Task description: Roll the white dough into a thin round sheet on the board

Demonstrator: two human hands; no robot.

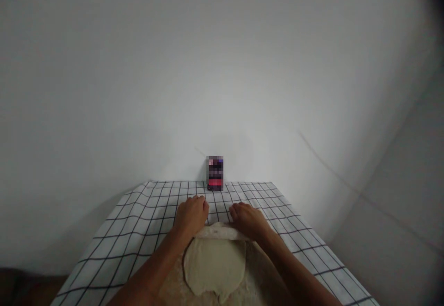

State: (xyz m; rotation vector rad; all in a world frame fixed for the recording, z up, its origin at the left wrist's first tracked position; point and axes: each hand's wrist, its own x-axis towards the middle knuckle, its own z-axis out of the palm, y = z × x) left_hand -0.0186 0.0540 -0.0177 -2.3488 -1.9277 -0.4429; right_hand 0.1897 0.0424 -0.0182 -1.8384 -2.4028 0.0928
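A pale, flour-dusted rolling pin (222, 233) lies crosswise over the far edge of a flat sheet of dough (215, 263). My left hand (193, 213) is closed at the pin's left end, and my right hand (248, 217) at its right end, with fingers curled over the far side. My hands and wrists hide both ends of the pin. The dough is roughly round, with a ragged near edge, and rests on a floured brown board (173, 282) that runs out of view at the bottom.
A white cloth with dark grid lines (114, 239) covers the table. At its far edge a blurred, pixelated dark and red upright object (215, 174) leans near the pale wall (222, 75). Something dark brown (31, 287) shows at lower left.
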